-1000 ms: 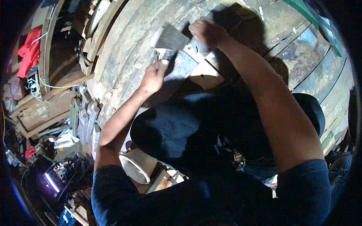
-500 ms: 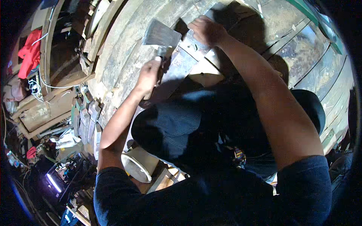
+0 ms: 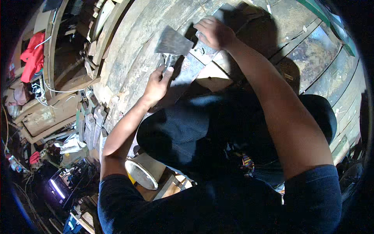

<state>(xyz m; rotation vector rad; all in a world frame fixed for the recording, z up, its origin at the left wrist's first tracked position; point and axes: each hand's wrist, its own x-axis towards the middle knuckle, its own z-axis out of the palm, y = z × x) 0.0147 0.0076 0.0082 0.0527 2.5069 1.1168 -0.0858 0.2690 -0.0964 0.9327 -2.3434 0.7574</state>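
Observation:
My left hand [image 3: 157, 84] is closed round the handle of a hand tool with a wide, flared metal blade [image 3: 173, 41]. The blade is smeared by motion and hangs over the worn boards, a little left of my other hand. My right hand [image 3: 215, 33] is closed above a greyish board [image 3: 206, 50], its fingers curled toward the blade. What it grips is hidden under the fingers. Between my hands and my bent knees lies a pale piece of wood [image 3: 214, 80] with a dark spot, partly in shadow.
Worn planks [image 3: 132, 50] spread around my hands. At left stand wooden frames with a red cloth [image 3: 33, 56] and a white cable. Several upright wood pieces [image 3: 90, 124] and a pale bucket [image 3: 142, 174] are beside my left arm. A lit tube [image 3: 57, 188] glows lower left.
The tool's blade has shifted slightly right and down, and my left hand has turned with it. My right hand stays in nearly the same place.

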